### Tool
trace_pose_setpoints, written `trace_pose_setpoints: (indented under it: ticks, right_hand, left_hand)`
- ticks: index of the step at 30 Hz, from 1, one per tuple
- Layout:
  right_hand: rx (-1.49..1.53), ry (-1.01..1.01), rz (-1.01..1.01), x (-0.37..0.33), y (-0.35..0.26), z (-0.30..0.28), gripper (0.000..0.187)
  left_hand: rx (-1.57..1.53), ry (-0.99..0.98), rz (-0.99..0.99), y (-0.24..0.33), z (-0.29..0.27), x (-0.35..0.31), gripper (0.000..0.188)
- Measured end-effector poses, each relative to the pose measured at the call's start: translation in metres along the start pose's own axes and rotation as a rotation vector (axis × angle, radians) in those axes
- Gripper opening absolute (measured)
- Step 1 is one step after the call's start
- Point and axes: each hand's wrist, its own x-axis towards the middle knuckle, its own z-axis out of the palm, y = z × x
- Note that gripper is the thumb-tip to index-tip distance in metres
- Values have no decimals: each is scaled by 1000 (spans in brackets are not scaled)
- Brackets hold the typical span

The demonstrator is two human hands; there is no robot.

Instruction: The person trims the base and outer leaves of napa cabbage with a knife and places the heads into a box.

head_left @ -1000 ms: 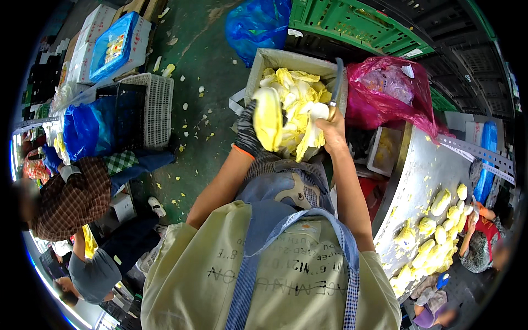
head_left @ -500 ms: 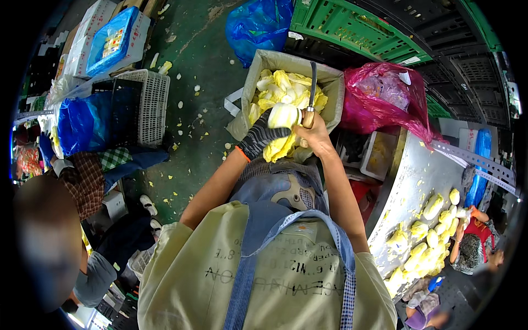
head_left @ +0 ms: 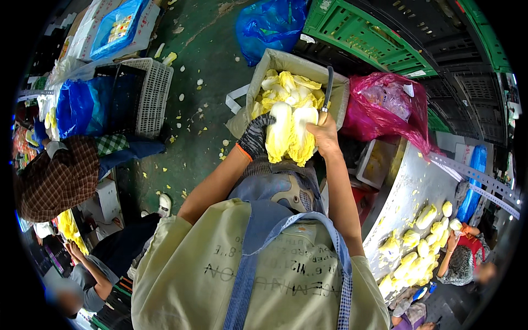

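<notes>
My left hand, in a dark glove with an orange cuff, grips a pale yellow napa cabbage that is split lengthwise into two halves. My bare right hand presses against the cabbage's right side and holds a knife, blade pointing up and away. Both hands hover at the near edge of a grey lined box filled with several trimmed yellow cabbage pieces.
A pink plastic bag sits right of the box, with a blue bag and green crates behind. A white basket stands left. A metal table at right carries cabbages. Other people crouch at left and lower right.
The cabbage has come down from over the box toward me and now shows as two split halves. The knife in my right hand has turned upright.
</notes>
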Motion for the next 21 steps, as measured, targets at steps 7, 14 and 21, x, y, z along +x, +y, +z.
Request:
trace_pose_setpoints:
  ticks: [7,14,21]
  right_hand:
    - [-137,53,-93,1,7,-3,34]
    - [-35,184,-74,12,9,-24,32]
    - [-474,68,6,20,-12,-33,61]
  left_hand:
    - [530,107,111,2,-4,6,46]
    - [-72,276,212,8,-48,29,35]
    - [434,300,324,7,-28,33,36]
